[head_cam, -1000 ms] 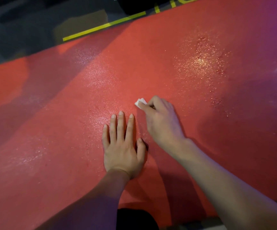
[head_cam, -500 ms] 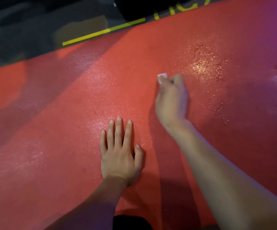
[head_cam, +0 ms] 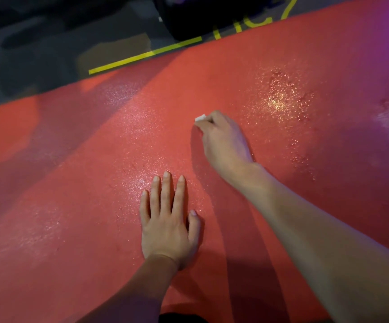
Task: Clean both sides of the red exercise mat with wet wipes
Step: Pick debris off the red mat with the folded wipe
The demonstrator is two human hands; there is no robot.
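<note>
**Kid:** What are your fingers doing?

**Me:** The fingers of my right hand [head_cam: 223, 138] are curled up tight. They pinch a little white wet wipe [head_cam: 200, 117]. Only a small corner of it sticks out past my fingertips. The rest is hidden under my hand.

**Kid:** Is the wipe on the mat?

**Me:** Yes. It touches the red exercise mat [head_cam: 84, 183], and my hand sits right on top of it.

**Kid:** And your other hand?

**Me:** My left hand [head_cam: 169, 220] lies flat on the mat. Its fingers are straight and close together, and they hold nothing. It is nearer to me than my right hand, and a bit to the left of it.

**Kid:** Where is the mat?

**Me:** It lies flat on the floor [head_cam: 37, 54] and fills most of what I see. Both my hands and arms are over it.

**Kid:** Why is it shiny?

**Me:** Some spots look wet. A bright, sparkly patch [head_cam: 282, 101] is to the right of my right hand.

**Kid:** What is past the mat?

**Me:** A dark floor with a yellow line [head_cam: 142, 57] along the far edge of the mat. A big black thing [head_cam: 188, 17] sits beyond the line. I cannot tell what it is.
</note>
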